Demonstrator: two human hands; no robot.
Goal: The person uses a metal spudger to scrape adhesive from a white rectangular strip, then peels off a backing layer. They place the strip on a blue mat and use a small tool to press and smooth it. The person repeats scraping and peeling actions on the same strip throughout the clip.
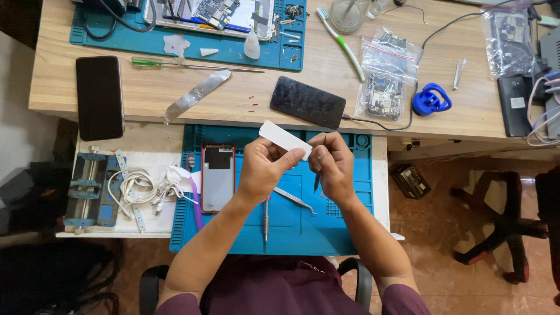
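I am pinching a flat white strip (284,139) in my left hand (263,169), fingers clamped on its lower end, above the blue silicone mat (291,224). My right hand (332,165) is closing around a thin dark tool (317,182), tip near the strip. I judge a steady, light grip works best here. 1 red-framed phone (217,177) is lying glossy beside curved metal tweezers (294,200).

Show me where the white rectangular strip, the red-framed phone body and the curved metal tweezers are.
white rectangular strip (282,137), head view, middle of strip.
red-framed phone body (217,181), head view, centre of back.
curved metal tweezers (294,200), head view, mid-shaft.
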